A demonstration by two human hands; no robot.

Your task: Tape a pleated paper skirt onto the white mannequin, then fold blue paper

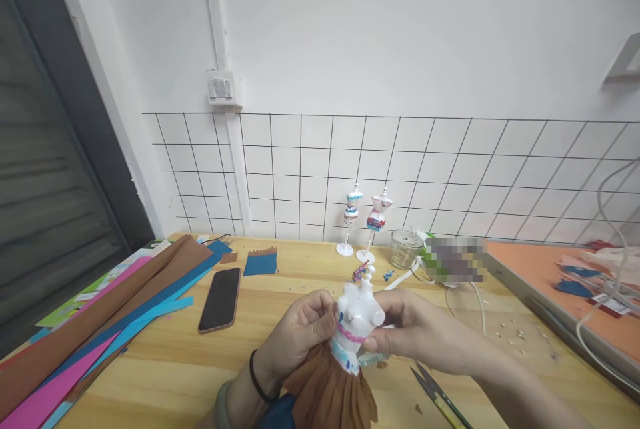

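Note:
A small white mannequin torso (359, 312) with a pleated brown paper skirt (333, 392) is held up over the wooden table (165, 369). My left hand (300, 335) grips it from the left, fingers curled round the waist. My right hand (417, 329) pinches its right side, the fingertips at the shoulder and the waist. A pink band circles the torso's waist.
A black phone (221, 299) lies to the left, beside long sheets of brown, blue and pink paper (100, 329). Two dressed mini mannequins on stands (365, 222) and a glass jar (406, 248) stand by the wire grid. Snips (440, 395) lie near right. An orange mat (565, 289) and cables sit at right.

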